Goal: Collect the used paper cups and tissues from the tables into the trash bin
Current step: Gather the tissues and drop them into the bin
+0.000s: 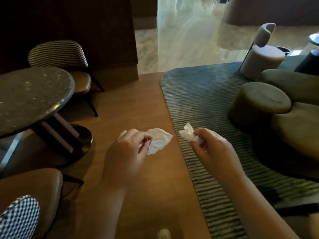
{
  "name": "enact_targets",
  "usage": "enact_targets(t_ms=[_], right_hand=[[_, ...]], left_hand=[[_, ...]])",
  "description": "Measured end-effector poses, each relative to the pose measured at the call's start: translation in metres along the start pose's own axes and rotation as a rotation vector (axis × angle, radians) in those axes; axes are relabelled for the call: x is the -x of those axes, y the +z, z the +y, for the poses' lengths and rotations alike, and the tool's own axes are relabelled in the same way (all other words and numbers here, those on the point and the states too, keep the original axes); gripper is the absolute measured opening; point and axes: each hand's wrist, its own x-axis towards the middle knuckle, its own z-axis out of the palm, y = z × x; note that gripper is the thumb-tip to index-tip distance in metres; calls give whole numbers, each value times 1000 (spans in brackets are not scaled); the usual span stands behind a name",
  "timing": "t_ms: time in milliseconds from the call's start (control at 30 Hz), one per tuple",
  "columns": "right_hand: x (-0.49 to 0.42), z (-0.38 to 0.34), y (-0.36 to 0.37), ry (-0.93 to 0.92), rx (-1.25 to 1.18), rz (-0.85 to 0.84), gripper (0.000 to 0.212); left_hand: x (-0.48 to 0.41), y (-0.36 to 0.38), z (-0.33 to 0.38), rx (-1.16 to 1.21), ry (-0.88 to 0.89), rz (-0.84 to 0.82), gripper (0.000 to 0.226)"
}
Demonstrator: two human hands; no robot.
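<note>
Each hand pinches one crumpled tissue over the floor: left hand point(126, 149) holds the left tissue point(159, 140), right hand point(209, 145) the right tissue point(188, 133). No bin is visible; such light pinches could let a tissue fall while carrying.

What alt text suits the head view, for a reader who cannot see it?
The left hand pinches a larger crumpled white tissue and the right hand grips a smaller tissue, above a wooden floor. A round table stands at left, a striped rug at right.
</note>
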Motion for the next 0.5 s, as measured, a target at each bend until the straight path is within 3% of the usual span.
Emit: enact_targets(t_ms=[367,500], right_hand=[[-111,184,-56,345,-7,193,25],[-181,262,-74,379,-14,247,25]], left_hand=[[-227,152,74,135,283,-186,17],[-311,214,115,131,352,-216,13]])
